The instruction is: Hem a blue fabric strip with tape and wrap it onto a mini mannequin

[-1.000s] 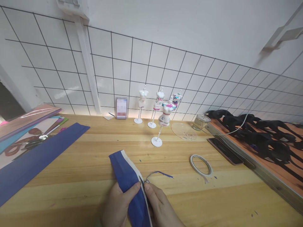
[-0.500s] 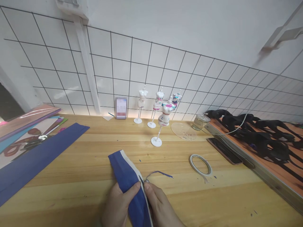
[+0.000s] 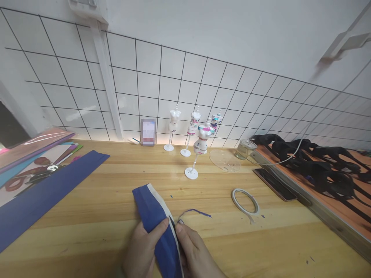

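A folded blue strip [image 3: 152, 204] with a white edge slants from the middle of the table to the bottom of the view. My left hand [image 3: 142, 247] is closed on it, the thumb lying on the blue face. At the strip's white right edge, my right hand [image 3: 193, 247] is pinched; a small dark tip shows between its fingers and the edge, too small to name. From those fingertips a thin, curled blue sliver [image 3: 199, 212] trails to the right over the table.
Small mannequins on stands [image 3: 191, 173] are at the back centre. To the right lie a tape roll [image 3: 245, 202], a phone [image 3: 274, 184], a glass jar [image 3: 245, 149] and black objects [image 3: 307, 154]. Another blue strip [image 3: 49, 197] and red-handled scissors [image 3: 17, 181] are at the left.
My left thumb has shifted slightly left and up on the blue strip. The strip's white edge has bent a little leftward near the fingers.
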Tool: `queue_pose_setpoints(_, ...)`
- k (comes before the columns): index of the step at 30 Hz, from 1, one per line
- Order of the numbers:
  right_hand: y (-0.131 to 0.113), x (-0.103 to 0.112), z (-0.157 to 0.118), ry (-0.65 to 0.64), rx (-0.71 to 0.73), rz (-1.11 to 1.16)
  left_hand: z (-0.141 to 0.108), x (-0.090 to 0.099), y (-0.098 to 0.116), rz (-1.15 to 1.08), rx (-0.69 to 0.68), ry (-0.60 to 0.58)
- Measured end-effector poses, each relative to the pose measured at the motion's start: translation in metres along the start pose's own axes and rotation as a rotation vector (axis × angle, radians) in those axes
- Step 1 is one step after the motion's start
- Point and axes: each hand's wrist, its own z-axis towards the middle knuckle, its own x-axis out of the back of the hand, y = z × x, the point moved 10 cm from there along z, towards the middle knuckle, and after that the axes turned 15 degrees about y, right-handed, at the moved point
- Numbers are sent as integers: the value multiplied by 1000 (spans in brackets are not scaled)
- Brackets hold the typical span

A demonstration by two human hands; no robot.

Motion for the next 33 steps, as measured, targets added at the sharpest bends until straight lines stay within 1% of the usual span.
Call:
queue_pose_setpoints(4,-5,2,0,25,23,20,1,2,0,79,-53,9)
queue_pose_setpoints(10,-19,2,-1,28,98,34,-5,1,6,128,-107,40)
queue_pose_setpoints(15,-17,4,-1,27,84,23,-4,1,6,162,-127,42)
queue_pose_setpoints(22,-8,9,2,78,66,7,-2,1,5,179,-145,31)
queue_pose_setpoints(28,-4,4,5,43,68,93,-2,2,4,188,-158,35)
queue_pose_setpoints(33,-4,4,6,26,61,99,-1,3,3,182,-154,39)
